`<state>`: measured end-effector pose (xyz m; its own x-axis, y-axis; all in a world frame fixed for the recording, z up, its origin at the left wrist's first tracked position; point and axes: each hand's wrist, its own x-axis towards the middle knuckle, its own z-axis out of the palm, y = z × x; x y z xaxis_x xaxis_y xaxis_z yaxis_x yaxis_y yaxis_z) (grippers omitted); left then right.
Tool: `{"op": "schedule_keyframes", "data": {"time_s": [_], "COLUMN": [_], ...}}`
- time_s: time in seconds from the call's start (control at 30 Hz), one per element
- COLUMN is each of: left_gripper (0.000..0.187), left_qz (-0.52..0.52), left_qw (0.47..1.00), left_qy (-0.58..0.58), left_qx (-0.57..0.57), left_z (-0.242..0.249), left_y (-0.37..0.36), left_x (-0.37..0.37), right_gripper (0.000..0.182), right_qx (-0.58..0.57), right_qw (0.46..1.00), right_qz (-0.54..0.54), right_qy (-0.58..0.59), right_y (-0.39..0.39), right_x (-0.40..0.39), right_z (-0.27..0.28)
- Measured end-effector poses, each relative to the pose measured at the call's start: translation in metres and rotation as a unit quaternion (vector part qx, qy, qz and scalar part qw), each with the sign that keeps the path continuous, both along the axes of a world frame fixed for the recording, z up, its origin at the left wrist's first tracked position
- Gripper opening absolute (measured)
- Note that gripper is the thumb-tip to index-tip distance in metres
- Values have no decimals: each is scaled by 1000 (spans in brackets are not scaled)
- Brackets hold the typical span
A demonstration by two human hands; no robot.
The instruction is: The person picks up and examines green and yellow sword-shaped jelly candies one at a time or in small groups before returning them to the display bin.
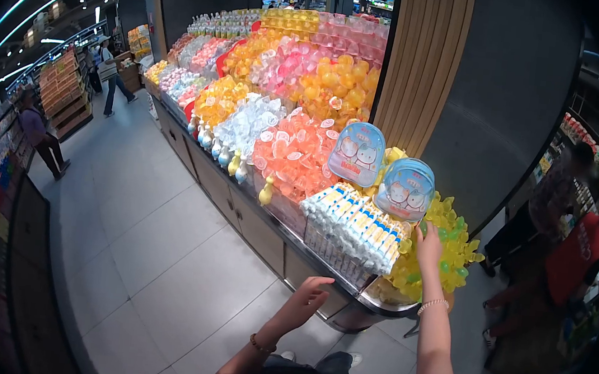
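A long display counter (266, 238) is running from the upper left of the frame down to the lower right, and it is carrying heaps of small jelly cups (295, 154) in orange, pink, yellow and clear colours. At its near end, right of centre, a stack of white and blue tubes (357, 225) is lying in a clear tray, with a pile of green and yellow jellies (452, 245) just beside it on the right. Two round blue cartoon packs are standing above the tubes: one pack (357, 153) to the left, and the other pack (406, 190) just right of it, tilting slightly.

The right hand (429, 248) is reaching up to the lower right edge of the right-hand pack, fingers raised against it; whether the grip is actually closing on the pack cannot be told, since the fingertips are partly hidden against the jellies. The left hand (305, 299) is hovering low in front of the counter edge, fingers loosely curled and holding nothing.

Other shoppers are standing at the far left and far right of the frame, well apart from the hands.

To handle the pack well, the judgement is that the fingers should be taking it by its lower rim, keeping it upright, so the tubes below and the loose jellies beside it are not being knocked.
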<state>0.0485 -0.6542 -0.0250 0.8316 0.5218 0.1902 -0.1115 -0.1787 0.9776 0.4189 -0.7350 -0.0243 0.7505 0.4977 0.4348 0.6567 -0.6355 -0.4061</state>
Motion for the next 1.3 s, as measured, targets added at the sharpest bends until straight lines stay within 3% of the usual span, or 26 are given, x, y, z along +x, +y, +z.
{"op": "schedule_keyframes", "data": {"time_s": [0.13, 0.23, 0.33, 0.63, 0.73, 0.83, 0.93, 1.03, 1.1, 1.3], "left_gripper": [35, 34, 33, 34, 34, 33, 33, 34, 34, 34], "left_qz": [-10, 0, 20, 46, 52, 50, 33, 11, -5, -24], "left_qw": [1000, 1000, 1000, 996, 993, 992, 994, 996, 995, 995], "left_qy": [9, 16, 21, 74, 84, 100, 87, 77, 83, 81], "left_qx": [5, -4, 2, -37, -61, -57, -52, -41, -50, -45], "left_z": [-4, -3, -5, -8, -7, -13, -18, -16, -16, -17], "left_y": [0, 2, 8, 14, 15, 17, 16, 9, 6, 0], "left_x": [-5, -12, -20, -35, -38, -34, -25, -17, -11, 0], "right_gripper": [36, 37, 38, 40, 45, 45, 45, 37, 32, 28], "right_qx": [-16, -105, -187, -252, -244, -54, -69, -165, -157, -96], "right_qw": [999, 994, 981, 965, 970, 995, 991, 982, 987, 993], "right_qz": [28, 34, 11, -47, -4, 80, -10, -73, -28, -3], "right_qy": [-24, 7, -41, 49, 19, 6, -110, -50, -23, -63], "right_y": [12, 20, 16, 22, 13, -9, -34, -59, -70, -70], "right_x": [19, 21, 20, 32, 29, 24, 23, 51, 71, 69], "right_z": [-16, -3, -5, -19, -20, -3, 26, -2, -33, -38]}}
